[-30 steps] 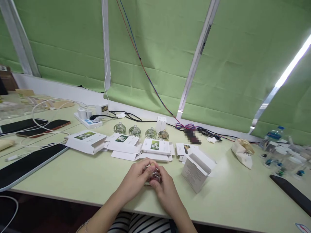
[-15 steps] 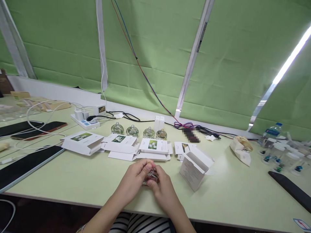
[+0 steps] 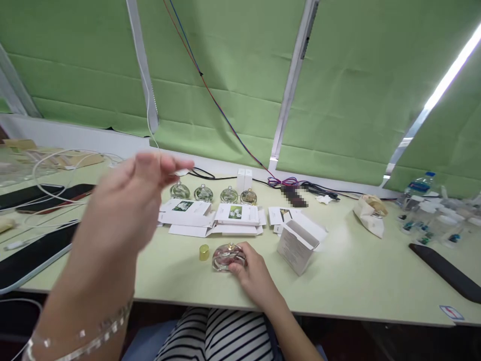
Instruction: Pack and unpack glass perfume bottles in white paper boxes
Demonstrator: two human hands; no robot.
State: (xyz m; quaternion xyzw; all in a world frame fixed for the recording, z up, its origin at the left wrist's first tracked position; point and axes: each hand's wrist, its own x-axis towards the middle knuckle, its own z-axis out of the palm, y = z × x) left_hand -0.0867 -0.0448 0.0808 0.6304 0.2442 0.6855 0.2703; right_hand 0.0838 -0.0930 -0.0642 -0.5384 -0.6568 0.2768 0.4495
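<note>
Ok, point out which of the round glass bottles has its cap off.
The glass bottle held by the right hand at the near edge. Its gold cap stands beside it; the four bottles in the back row are apparently capped.

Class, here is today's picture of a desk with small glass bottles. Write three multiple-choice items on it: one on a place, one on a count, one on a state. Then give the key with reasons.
1. Where does the small yellow cap lie?
A. on the table left of the held bottle
B. on the open box
C. in the raised hand

2. How many glass bottles stand in the back row?
A. two
B. four
C. six

3. What is the state of the bottle under the right hand?
A. boxed
B. capped
C. uncapped

Key: 1 A, the cap sits on the table beside it. 2 B, four stand behind the flat cartons. 3 C, its gold neck is bare, and the left hand is raised away.
</note>
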